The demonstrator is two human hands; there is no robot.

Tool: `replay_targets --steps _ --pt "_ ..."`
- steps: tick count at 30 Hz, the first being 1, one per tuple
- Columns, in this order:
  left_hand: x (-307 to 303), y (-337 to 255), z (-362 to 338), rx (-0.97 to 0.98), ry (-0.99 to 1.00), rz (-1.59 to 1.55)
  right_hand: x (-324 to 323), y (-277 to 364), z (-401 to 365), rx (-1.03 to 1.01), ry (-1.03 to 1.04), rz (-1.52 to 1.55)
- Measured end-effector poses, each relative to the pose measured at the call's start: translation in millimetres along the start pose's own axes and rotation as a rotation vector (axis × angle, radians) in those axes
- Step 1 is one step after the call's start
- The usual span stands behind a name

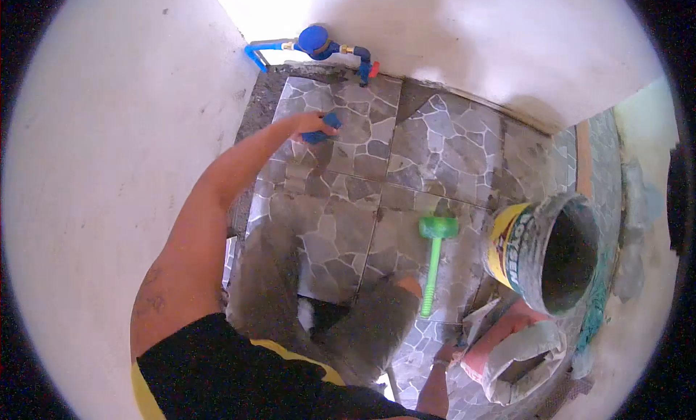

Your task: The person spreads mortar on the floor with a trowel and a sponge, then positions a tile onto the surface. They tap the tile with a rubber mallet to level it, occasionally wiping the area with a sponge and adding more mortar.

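My left hand (308, 124) is stretched out over the stone-patterned floor tiles (362, 130) at the upper left, closed around a blue cloth (316, 137). The cloth lies at the surface of the tile there. Low in the view, my right hand (445, 354) is closed by the handle end of a trowel (479, 320). Its pale, pointed blade shows beside the bag, and the fingers are small and partly hidden. Between my knees and the bucket, a green rubber mallet (433, 264) lies on the tiles.
A mortar-stained bucket (507, 249) stands at the right, with an open bag (500, 358) below it. Along the back wall runs a blue water meter (314, 39) with a red-handled tap (374, 70). A white wall (138, 115) rises close on the left.
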State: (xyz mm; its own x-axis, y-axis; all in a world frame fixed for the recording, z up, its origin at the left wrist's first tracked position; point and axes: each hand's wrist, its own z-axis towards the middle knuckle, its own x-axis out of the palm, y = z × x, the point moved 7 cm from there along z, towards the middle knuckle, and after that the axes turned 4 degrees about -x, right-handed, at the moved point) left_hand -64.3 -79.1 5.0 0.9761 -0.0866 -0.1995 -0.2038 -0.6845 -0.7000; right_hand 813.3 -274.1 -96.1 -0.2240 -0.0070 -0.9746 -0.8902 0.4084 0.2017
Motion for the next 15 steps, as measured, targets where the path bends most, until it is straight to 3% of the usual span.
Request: replay_targets --steps 2,3,5,7,8,9,10,11,12,13,15 --pt "-28 -1 32 0.049 0.038 0.388 -22 26 -8 0.086 0.06 0.169" --pt "-30 -29 28 -0.032 0.085 0.619 -32 48 -9 0.121 0.093 0.254" --pt "-55 -44 61 -0.06 0.0 0.61 -22 45 2 0.041 0.078 0.298" --pt "-122 -15 185 0.293 -0.492 0.702 -16 20 3 -0.116 -0.17 0.071" --pt "-149 -8 168 0.173 -0.892 0.387 -19 28 1 -0.038 -0.131 0.078" --pt "-164 2 137 0.18 -1.284 -0.026 -24 41 -2 0.045 -0.096 0.085" --pt "-158 5 110 0.252 -1.294 -0.428 -27 43 -6 0.136 -0.063 0.091" --pt "-150 19 84 0.307 -1.272 -0.829 -24 30 -5 0.104 -0.04 0.045" --pt "-157 37 75 0.2 -1.282 -0.772 -3 -7 5 0.071 -0.011 0.001" --pt "-185 73 98 0.246 -1.333 -0.725 13 -24 10 0.037 0.02 -0.029" --pt "-173 66 57 0.183 -1.009 -0.888 11 2 2 -0.005 0.165 -0.272"
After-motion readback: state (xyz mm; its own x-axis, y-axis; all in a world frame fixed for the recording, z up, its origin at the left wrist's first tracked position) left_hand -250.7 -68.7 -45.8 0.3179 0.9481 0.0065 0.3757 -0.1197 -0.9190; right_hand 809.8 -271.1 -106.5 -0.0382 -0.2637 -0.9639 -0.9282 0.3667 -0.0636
